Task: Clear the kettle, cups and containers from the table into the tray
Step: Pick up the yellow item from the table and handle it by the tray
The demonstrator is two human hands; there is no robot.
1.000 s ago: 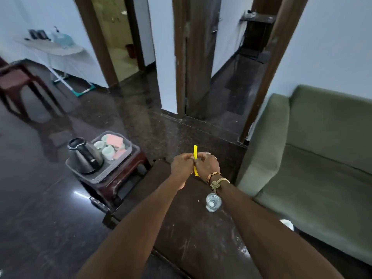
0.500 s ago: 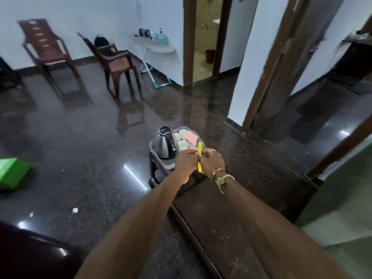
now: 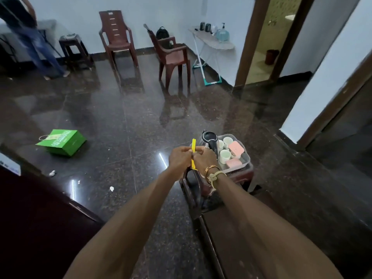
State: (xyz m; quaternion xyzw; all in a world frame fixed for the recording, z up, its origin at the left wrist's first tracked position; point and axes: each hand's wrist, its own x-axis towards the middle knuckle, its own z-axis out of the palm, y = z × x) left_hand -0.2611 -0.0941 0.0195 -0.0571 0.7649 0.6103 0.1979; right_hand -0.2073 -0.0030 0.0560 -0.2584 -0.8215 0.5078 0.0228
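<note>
The dark table (image 3: 231, 230) lay under my forearms. Past its far end, a brown stool (image 3: 242, 174) carried the grey tray (image 3: 247, 157). In the tray stood the kettle (image 3: 210, 137), the pink containers (image 3: 236, 148) and the white cups (image 3: 225, 156). In front of the kettle my left hand (image 3: 180, 158) and right hand (image 3: 205, 159) met, the fingers of both curled and pinching an upright yellow strip (image 3: 193, 146).

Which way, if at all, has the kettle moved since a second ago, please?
No. The kettle stands at the same end of the tray, beside the cups, on the stool; only the camera has turned.
</note>
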